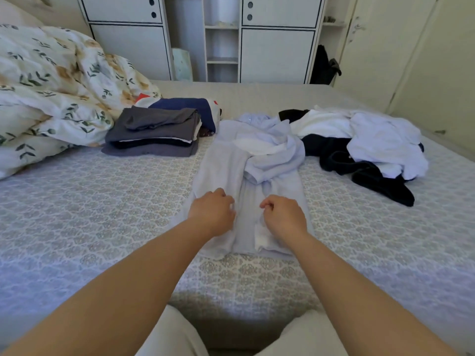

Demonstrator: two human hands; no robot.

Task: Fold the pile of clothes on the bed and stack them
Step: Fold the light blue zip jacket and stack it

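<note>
Fingers (226, 195) of both hands curl down on the near hem of the pale blue garment (226, 165); whether they pinch cloth I cannot tell. Its long axis runs straight away from them. Beyond-left sits the folded stack (154, 132); beyond-right, the unfolded pile (365, 140) remains.

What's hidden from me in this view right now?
- Head view: fingers of left hand and right hand curl under; the grip on the light blue shirt is unclear.
- Lower garments in the folded stack: covered by the grey top one.
</note>
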